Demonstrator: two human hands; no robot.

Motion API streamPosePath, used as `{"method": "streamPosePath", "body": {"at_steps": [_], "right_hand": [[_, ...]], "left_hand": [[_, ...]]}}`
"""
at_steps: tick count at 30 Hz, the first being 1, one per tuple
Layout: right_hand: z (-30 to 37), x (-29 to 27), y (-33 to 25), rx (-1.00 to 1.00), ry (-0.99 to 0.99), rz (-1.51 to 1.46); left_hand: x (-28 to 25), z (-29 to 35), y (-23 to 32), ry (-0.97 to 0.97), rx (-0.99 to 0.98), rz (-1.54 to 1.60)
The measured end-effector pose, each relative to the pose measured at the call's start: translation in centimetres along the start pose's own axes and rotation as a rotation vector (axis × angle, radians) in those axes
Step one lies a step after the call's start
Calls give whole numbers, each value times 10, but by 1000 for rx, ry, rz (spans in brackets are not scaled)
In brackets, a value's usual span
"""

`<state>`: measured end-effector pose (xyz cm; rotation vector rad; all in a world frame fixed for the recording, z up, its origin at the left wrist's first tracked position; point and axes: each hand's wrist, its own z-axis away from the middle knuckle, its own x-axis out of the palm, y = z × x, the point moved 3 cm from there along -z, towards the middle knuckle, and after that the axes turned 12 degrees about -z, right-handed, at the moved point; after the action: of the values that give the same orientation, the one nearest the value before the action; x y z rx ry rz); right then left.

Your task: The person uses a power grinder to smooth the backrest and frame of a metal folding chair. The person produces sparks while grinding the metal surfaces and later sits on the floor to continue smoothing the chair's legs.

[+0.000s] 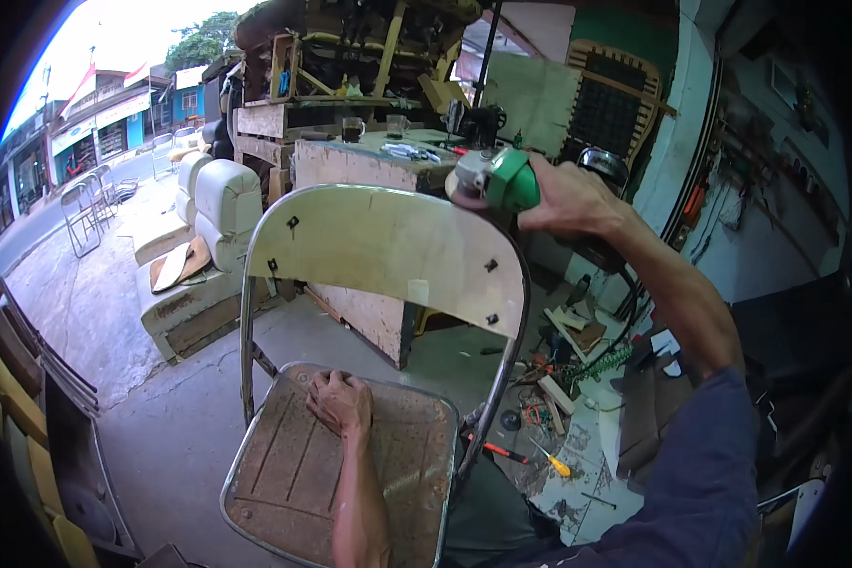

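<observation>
A metal folding chair stands in front of me, with a pale backrest panel [379, 251] in a chromed tube frame and a rusty brown seat [284, 464]. My left hand [341, 399] rests on the seat with its fingers curled in, and no object shows in them. My right hand [577, 197] is closed around a green angle grinder [514, 180]. The grinder's metal head and disc are at the upper right curve of the backrest frame; whether they touch it, I cannot tell. Dark bolts [491, 265] show on the panel.
Behind the chair stands a worn workbench [350, 151] with glasses and a sewing machine [483, 123]. White padded seats [227, 199] are on the left, towards the street. Wood scraps, a yellow-handled screwdriver [560, 467] and a red-and-black tool [502, 451] lie on the floor at right.
</observation>
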<state>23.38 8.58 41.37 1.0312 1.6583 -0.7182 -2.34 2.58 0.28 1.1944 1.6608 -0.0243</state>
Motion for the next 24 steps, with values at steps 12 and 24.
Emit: {"method": "streamPosePath", "body": {"at_steps": [12, 24], "right_hand": [[-6, -6, -25, 3, 10, 44], [-21, -4, -32, 20, -5, 8]], "left_hand": [[-3, -1, 1, -36, 2, 24], [-6, 0, 5, -67, -14, 12]]}}
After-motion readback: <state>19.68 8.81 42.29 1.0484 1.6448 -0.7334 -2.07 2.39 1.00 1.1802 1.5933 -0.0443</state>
